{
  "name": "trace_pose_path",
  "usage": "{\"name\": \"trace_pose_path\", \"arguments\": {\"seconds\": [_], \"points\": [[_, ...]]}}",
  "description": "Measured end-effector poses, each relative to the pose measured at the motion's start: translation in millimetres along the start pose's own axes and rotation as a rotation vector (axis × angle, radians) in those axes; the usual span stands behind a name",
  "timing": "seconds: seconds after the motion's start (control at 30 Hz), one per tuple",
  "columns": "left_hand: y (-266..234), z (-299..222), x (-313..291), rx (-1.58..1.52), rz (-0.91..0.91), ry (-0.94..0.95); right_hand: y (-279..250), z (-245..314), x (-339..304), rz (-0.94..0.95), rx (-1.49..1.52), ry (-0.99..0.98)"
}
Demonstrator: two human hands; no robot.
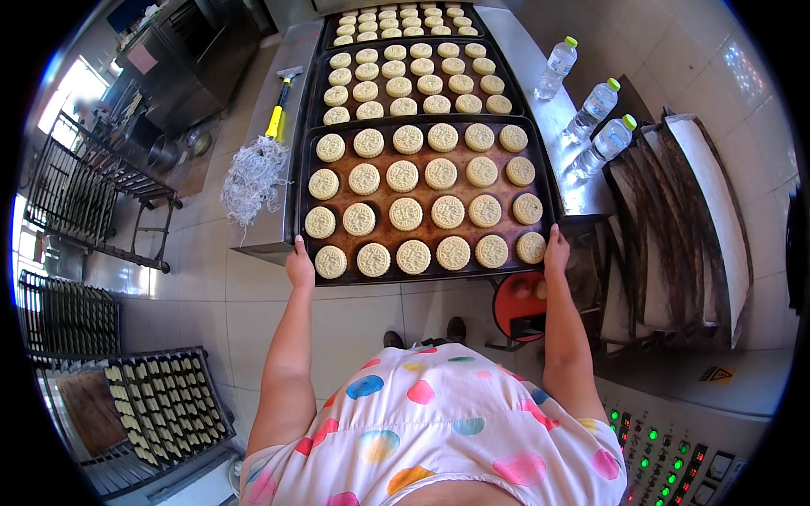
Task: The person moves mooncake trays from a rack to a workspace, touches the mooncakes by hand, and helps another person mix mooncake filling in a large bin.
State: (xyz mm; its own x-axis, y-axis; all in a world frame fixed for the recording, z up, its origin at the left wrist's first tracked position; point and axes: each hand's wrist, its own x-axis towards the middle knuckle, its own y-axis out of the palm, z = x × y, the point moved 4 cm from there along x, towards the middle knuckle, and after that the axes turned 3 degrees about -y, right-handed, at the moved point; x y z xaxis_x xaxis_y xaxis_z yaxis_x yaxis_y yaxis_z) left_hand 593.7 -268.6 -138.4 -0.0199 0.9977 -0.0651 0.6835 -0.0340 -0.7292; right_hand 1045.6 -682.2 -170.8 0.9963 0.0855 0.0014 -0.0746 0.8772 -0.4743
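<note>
A dark baking tray [428, 204] filled with rows of round, pale, stamped mooncakes [402, 176] lies at the near end of a metal table, its front edge jutting past the table's end. My left hand [299, 263] grips the tray's near left corner. At the near right corner my right hand [556, 252] holds the same tray, fingers mostly hidden by the rim. Right behind it, a second tray [318, 84] of similar mooncakes touches or overlaps its far edge. A third tray [405, 35] sits farther back.
Three water bottles [597, 99] stand along the table's right edge. A yellow-handled scraper [278, 110] and tangled white string [255, 179] lie on the left edge. Bent trays [675, 228] lean at right, near a red stool [511, 305] and control panel [658, 455]. Racks [76, 198] stand left.
</note>
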Motion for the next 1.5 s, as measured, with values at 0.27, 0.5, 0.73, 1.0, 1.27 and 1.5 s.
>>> {"name": "trace_pose_path", "arguments": {"seconds": [0.27, 0.5, 0.73, 1.0, 1.27, 1.5], "points": [[-1.2, -0.6, -0.8, 0.009, -0.003, 0.002, -0.5, -4.7, 0.0, -0.019, -0.076, -0.005], [-3.6, 6.7, 1.1, 0.020, -0.011, -0.018, -0.9, 5.3, -8.3, -0.008, -0.074, -0.008], [-7.8, 1.4, -6.4, 0.009, -0.011, -0.005, -3.1, 3.9, -9.8, -0.013, -0.100, -0.011], [-5.9, -0.2, -7.2, 0.025, -0.023, 0.002, -3.5, -0.4, -5.9, -0.020, -0.092, -0.003], [-1.5, -1.8, 3.5, -0.010, -0.054, -0.025, -1.5, 2.3, 1.3, -0.032, -0.086, -0.019], [-0.3, -11.3, 7.2, 0.024, -0.133, -0.008, 6.0, 7.0, 9.3, -0.037, -0.078, -0.015]]}}
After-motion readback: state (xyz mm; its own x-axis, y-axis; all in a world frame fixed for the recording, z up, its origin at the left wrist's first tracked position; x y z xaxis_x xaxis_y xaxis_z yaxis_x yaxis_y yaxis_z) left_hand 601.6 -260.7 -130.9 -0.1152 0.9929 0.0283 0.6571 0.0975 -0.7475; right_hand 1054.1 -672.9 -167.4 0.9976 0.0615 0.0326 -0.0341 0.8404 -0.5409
